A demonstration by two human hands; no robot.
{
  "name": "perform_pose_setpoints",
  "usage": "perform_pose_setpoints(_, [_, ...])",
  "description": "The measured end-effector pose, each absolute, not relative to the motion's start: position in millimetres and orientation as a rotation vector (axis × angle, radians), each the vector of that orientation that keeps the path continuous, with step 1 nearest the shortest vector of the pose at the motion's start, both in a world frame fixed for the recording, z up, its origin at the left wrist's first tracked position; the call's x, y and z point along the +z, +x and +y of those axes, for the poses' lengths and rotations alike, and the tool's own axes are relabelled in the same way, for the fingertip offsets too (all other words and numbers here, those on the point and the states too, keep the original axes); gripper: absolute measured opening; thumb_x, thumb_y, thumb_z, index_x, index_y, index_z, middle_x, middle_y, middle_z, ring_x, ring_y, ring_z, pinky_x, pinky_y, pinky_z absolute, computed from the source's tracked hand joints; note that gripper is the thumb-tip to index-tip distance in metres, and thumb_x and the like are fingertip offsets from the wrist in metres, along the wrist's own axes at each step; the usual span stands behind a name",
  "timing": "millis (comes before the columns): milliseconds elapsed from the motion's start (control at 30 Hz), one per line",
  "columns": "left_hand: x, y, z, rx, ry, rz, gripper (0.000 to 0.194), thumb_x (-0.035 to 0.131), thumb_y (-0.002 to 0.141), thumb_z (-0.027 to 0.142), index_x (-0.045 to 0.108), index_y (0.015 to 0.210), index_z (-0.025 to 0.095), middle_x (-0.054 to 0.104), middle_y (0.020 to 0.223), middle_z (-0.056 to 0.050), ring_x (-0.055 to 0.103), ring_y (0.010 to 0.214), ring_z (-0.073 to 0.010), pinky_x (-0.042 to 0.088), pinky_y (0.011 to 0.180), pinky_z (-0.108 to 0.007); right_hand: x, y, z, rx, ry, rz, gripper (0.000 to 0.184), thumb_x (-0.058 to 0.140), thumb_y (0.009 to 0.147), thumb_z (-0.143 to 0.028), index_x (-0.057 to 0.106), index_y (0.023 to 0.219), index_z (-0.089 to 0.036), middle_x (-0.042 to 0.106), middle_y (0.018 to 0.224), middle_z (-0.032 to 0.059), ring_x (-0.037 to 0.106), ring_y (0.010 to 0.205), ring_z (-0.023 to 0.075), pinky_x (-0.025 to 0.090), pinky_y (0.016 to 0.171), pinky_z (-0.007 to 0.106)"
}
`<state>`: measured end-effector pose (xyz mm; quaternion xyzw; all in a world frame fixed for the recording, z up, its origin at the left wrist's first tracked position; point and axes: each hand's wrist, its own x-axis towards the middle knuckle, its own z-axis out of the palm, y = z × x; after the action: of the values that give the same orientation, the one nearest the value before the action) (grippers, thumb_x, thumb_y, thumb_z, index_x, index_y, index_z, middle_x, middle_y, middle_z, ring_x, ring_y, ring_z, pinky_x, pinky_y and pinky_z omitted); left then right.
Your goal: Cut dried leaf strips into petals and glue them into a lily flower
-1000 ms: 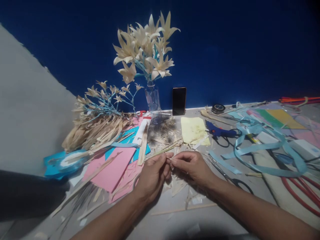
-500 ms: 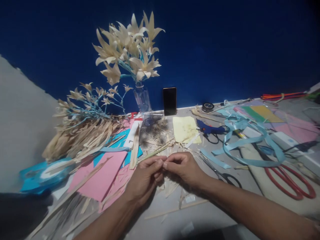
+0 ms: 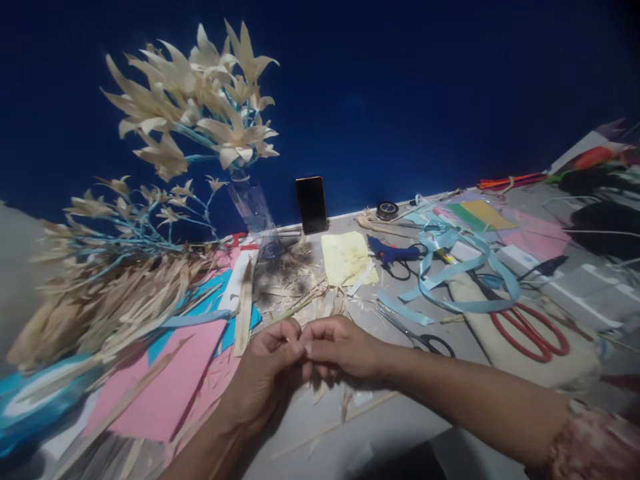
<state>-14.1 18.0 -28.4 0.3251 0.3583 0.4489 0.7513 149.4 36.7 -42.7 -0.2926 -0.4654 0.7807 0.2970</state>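
Note:
My left hand point(image 3: 270, 363) and my right hand point(image 3: 339, 347) meet over the front middle of the table, thumbs and fingertips pinched together. Whatever is between the fingertips is too small to make out. Beneath and just beyond them lie dry husk scraps point(image 3: 305, 297). Scissors with black handles point(image 3: 425, 340) rest to the right of my right hand. Left of my left hand are pink paper sheets point(image 3: 167, 380) and a pale husk strip point(image 3: 243, 307).
Husk flowers point(image 3: 200, 100) stand in a clear bottle point(image 3: 254, 213) near the blue wall. A phone point(image 3: 311, 205) leans there too. To the right lie a blue glue gun point(image 3: 393, 251), light blue ribbon point(image 3: 465, 303), red-handled scissors point(image 3: 530, 333) and a yellow paper point(image 3: 349, 259).
The view has turned to the right, so the table's things sit further left. My hands stay together, with the fingers slightly shifted; a patterned sleeve now shows on my right arm.

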Motion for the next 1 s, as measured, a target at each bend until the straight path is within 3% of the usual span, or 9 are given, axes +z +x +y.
perform_pose_setpoints(167, [-27.0,-12.5,15.9,0.971,0.733,0.759,0.027,0.079,0.078,0.028,0.056,0.068,0.018,0.061,0.062,0.002,0.057,0.055,-0.0128,0.044,0.056,-0.024,-43.7,150.3,38.2,2.015,-0.782,-1.206,0.032,0.079,0.076,-0.042,0.062,0.084,-0.016,0.066,0.062,-0.0023,0.049,0.046,0.0058,0.037,0.042,0.015])
perform_pose_setpoints(267, [-24.7,-16.8,18.2,0.913,0.79,0.775,0.031,0.08,0.077,0.035,0.055,0.068,0.019,0.06,0.062,0.001,0.059,0.057,-0.0158,0.044,0.057,-0.027,-42.4,151.1,37.7,2.06,-0.75,-1.257,0.024,0.071,0.082,-0.039,0.061,0.082,-0.017,0.067,0.063,-0.0022,0.049,0.045,0.0058,0.038,0.042,0.015])
perform_pose_setpoints(400, [-19.0,-28.5,25.3,0.872,0.979,0.984,0.031,0.079,0.076,0.04,0.058,0.068,0.018,0.054,0.06,0.003,0.052,0.052,-0.013,0.037,0.053,-0.025,-38.5,152.8,38.3,2.036,-0.759,-1.338,0.015,0.056,0.088,-0.029,0.058,0.077,-0.018,0.068,0.064,-0.0017,0.051,0.046,0.0065,0.038,0.043,0.016])
perform_pose_setpoints(567, [-13.2,-32.5,27.2,0.843,1.524,1.305,0.021,0.067,0.085,0.034,0.062,0.07,0.02,0.06,0.072,-0.001,0.055,0.069,-0.0173,0.041,0.066,-0.029,-34.9,155.9,42.8,1.801,-0.949,-1.444,0.015,0.048,0.082,-0.015,0.058,0.071,-0.018,0.065,0.06,-0.0021,0.051,0.048,0.0071,0.038,0.045,0.015])
perform_pose_setpoints(700, [-17.0,-25.6,21.9,0.906,1.682,1.355,0.021,0.063,0.087,0.028,0.059,0.068,0.021,0.058,0.073,-0.002,0.054,0.071,-0.0179,0.04,0.067,-0.03,-33.4,158.4,46.0,1.634,-1.079,-1.462,0.021,0.056,0.086,-0.026,0.059,0.067,-0.017,0.063,0.059,-0.0014,0.048,0.046,0.0064,0.035,0.043,0.015])
perform_pose_setpoints(833, [-24.4,-20.1,19.6,0.945,1.14,1.115,0.024,0.062,0.089,0.036,0.052,0.073,0.022,0.048,0.056,0.003,0.044,0.052,-0.0146,0.036,0.054,-0.029,-30.1,160.3,49.1,1.653,-1.002,-1.239,0.04,0.059,0.089,-0.054,0.065,0.078,-0.016,0.063,0.059,-0.0016,0.043,0.041,0.0067,0.033,0.039,0.018])
perform_pose_setpoints(900, [-27.2,-17.9,19.7,0.93,0.909,0.942,0.024,0.061,0.089,0.037,0.05,0.075,0.022,0.045,0.052,0.005,0.041,0.048,-0.0135,0.035,0.051,-0.028,-28.2,159.9,50.1,1.651,-0.998,-1.16,0.039,0.068,0.084,-0.055,0.068,0.083,-0.016,0.065,0.063,-0.0013,0.042,0.042,0.0062,0.032,0.041,0.019])
perform_pose_setpoints(1000, [-30.6,-14.4,18.9,0.935,0.829,0.83,0.026,0.063,0.09,0.036,0.05,0.073,0.02,0.048,0.052,0.004,0.04,0.048,-0.012,0.034,0.051,-0.026,-29.0,156.9,49.2,1.688,-0.992,-1.153,0.033,0.084,0.07,-0.044,0.072,0.083,-0.016,0.067,0.07,-0.0007,0.048,0.05,0.0072,0.035,0.047,0.021])
